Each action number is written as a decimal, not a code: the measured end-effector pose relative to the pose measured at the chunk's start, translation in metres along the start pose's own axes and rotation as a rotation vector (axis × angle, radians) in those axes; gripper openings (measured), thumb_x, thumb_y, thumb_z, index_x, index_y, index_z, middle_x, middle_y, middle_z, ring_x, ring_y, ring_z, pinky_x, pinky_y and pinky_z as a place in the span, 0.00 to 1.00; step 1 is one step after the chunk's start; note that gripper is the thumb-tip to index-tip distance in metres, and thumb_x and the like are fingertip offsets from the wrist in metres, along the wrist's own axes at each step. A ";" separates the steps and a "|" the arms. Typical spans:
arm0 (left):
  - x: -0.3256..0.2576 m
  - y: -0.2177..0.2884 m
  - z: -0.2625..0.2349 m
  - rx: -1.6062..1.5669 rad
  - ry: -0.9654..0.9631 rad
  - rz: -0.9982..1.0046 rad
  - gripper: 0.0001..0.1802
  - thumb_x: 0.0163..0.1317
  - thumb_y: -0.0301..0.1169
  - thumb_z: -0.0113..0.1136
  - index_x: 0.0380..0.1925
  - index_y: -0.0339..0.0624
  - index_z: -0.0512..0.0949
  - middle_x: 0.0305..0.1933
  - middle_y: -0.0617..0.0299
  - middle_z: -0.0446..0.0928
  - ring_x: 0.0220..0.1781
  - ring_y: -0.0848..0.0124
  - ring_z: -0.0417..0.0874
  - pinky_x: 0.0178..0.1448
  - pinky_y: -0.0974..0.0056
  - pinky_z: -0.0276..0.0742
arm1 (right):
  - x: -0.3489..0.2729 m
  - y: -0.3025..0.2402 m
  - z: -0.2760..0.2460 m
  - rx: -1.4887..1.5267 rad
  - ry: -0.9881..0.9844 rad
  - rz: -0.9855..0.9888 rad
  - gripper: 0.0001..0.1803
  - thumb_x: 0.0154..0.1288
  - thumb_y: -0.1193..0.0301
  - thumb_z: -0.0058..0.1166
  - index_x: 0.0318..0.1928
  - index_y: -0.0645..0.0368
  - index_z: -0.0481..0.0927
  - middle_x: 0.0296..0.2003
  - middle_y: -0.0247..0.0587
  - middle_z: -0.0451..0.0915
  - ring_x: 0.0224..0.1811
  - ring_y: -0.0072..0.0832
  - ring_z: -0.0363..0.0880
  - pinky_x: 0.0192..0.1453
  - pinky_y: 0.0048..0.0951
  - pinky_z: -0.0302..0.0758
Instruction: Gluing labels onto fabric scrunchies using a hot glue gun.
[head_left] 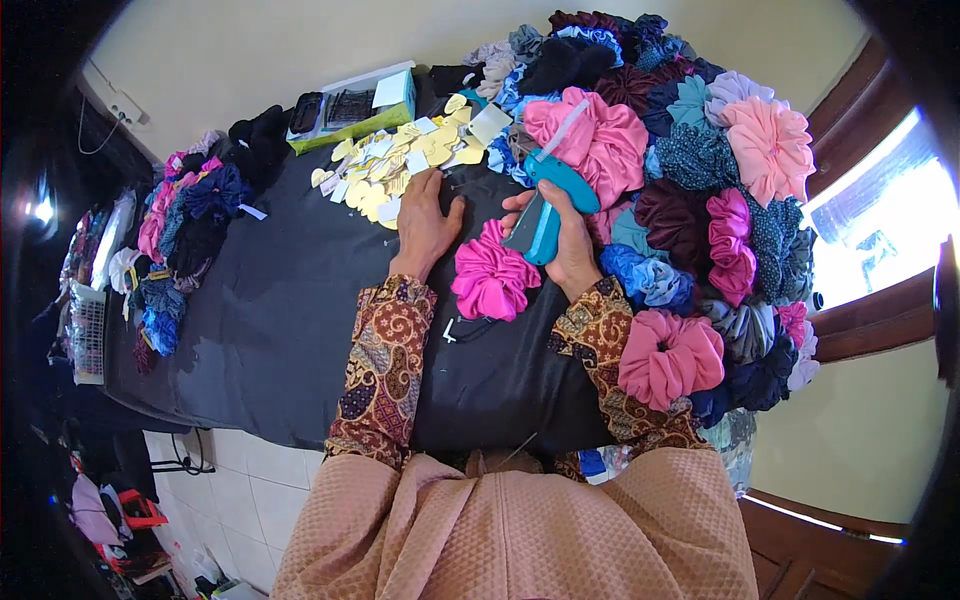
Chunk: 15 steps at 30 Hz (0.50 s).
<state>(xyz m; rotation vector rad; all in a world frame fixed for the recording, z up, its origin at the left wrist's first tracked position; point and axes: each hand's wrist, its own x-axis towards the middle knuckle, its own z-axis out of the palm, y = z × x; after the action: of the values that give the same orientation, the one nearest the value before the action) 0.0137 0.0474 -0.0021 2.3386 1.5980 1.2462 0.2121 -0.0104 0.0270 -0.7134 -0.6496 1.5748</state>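
My left hand (428, 222) lies palm down on the black cloth at the near edge of a heap of yellow and white paper tags (436, 146). Its thumb stands apart from the fingers, and the fingertips touch the nearest tags; nothing shows in its grasp. In my right hand (572, 240) is a teal tagging gun (543, 222), tilted with its upper end toward the far side, fingers wrapped around the handle. Between the two hands a magenta scrunchie (494, 272) rests on the cloth, beside the gun. A small black and white item (462, 329) lies just nearer to me.
Scrunchies in many colours, among them a pink one (670, 358), form a big pile along the right side. More scrunchies (190, 215) lie at the left. Behind the tags stands an open box (352, 110). A white basket (88, 335) sits at the far left edge.
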 end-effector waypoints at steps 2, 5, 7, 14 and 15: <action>0.002 -0.001 0.002 -0.001 -0.025 0.014 0.27 0.53 0.34 0.63 0.51 0.28 0.73 0.57 0.44 0.72 0.59 0.50 0.72 0.63 0.55 0.67 | 0.000 0.001 0.000 0.011 0.000 0.008 0.22 0.64 0.55 0.53 0.39 0.65 0.76 0.39 0.53 0.81 0.35 0.37 0.83 0.41 0.38 0.82; 0.003 -0.003 0.006 0.073 -0.096 0.079 0.30 0.58 0.39 0.60 0.56 0.29 0.70 0.63 0.44 0.68 0.65 0.51 0.67 0.68 0.53 0.62 | 0.001 0.001 0.001 0.022 -0.001 0.015 0.22 0.64 0.55 0.54 0.39 0.65 0.76 0.38 0.53 0.81 0.35 0.38 0.83 0.41 0.39 0.81; 0.003 -0.004 0.007 0.165 -0.152 0.151 0.32 0.63 0.44 0.55 0.59 0.29 0.68 0.66 0.46 0.65 0.69 0.52 0.63 0.71 0.51 0.57 | 0.001 0.002 0.001 0.024 -0.005 0.015 0.22 0.64 0.55 0.54 0.38 0.65 0.76 0.38 0.54 0.81 0.35 0.38 0.83 0.41 0.39 0.81; -0.003 -0.003 0.001 0.107 -0.254 0.247 0.28 0.65 0.43 0.53 0.57 0.31 0.70 0.66 0.49 0.66 0.70 0.52 0.63 0.73 0.51 0.56 | 0.001 0.001 0.002 0.030 -0.005 0.020 0.22 0.64 0.55 0.53 0.38 0.65 0.76 0.38 0.53 0.81 0.35 0.37 0.83 0.41 0.39 0.81; -0.006 -0.002 -0.001 0.051 -0.245 0.263 0.25 0.64 0.40 0.55 0.55 0.32 0.73 0.64 0.50 0.69 0.68 0.53 0.66 0.71 0.53 0.60 | 0.001 0.001 0.001 0.040 0.008 0.029 0.22 0.65 0.55 0.53 0.38 0.65 0.76 0.38 0.53 0.81 0.35 0.37 0.83 0.41 0.39 0.82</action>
<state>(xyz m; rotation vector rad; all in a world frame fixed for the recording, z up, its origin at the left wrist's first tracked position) 0.0109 0.0433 -0.0062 2.6787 1.2966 0.9156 0.2101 -0.0096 0.0268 -0.7020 -0.6025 1.6069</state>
